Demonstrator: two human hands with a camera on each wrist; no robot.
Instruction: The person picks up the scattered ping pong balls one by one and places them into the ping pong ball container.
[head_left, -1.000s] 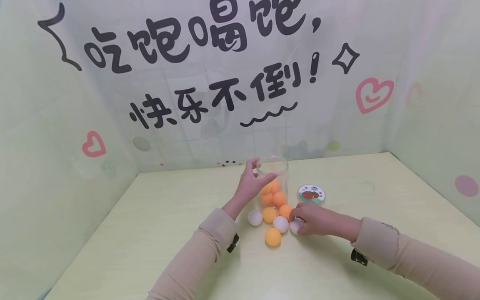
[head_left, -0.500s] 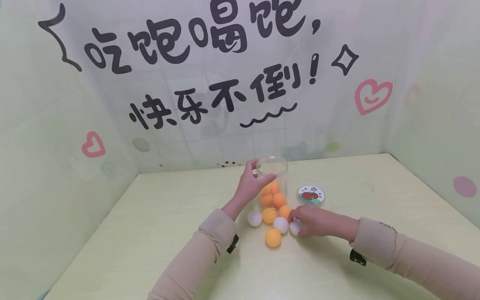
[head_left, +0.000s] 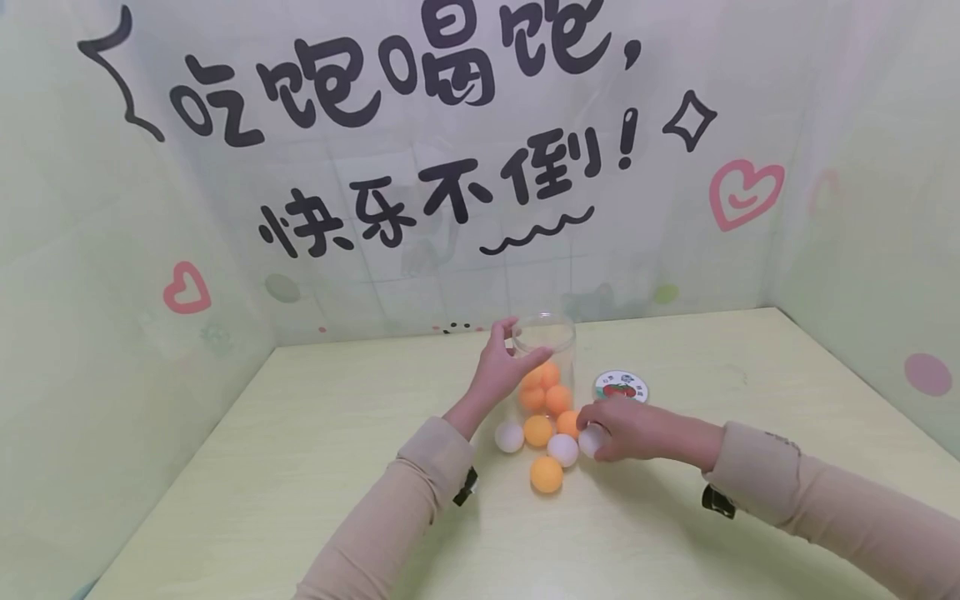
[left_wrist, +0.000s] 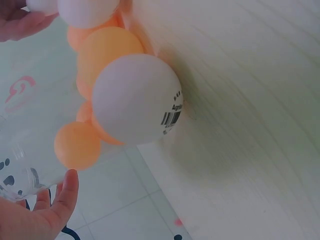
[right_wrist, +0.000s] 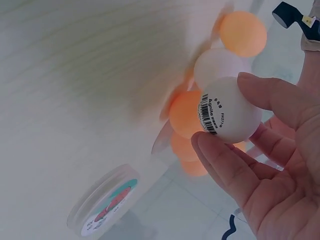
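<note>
A clear cylindrical jar (head_left: 564, 342) stands upright near the back, with several orange ping-pong balls (head_left: 557, 400) inside. My left hand (head_left: 501, 367) grips the jar near its rim, fingers behind and thumb in front. In the right wrist view, my right hand (right_wrist: 280, 145) pinches a white ping-pong ball (right_wrist: 232, 112) with printed lettering between thumb and fingers. Loose before the jar lie a white ball (head_left: 509, 437) at left, a yellow-orange ball (head_left: 537, 431), an orange ball (head_left: 567, 423), another white ball (head_left: 562, 450) and a nearer yellow-orange ball (head_left: 546, 475).
A round lid (head_left: 621, 385) with a red fruit picture lies right of the jar, partly behind my right hand. The pale wooden table (head_left: 300, 467) is bounded by a printed back curtain (head_left: 420, 292) and side curtains.
My right hand has risen slightly with the white ping-pong ball, which has come up off its spot. The left hand and jar have stayed in place.
</note>
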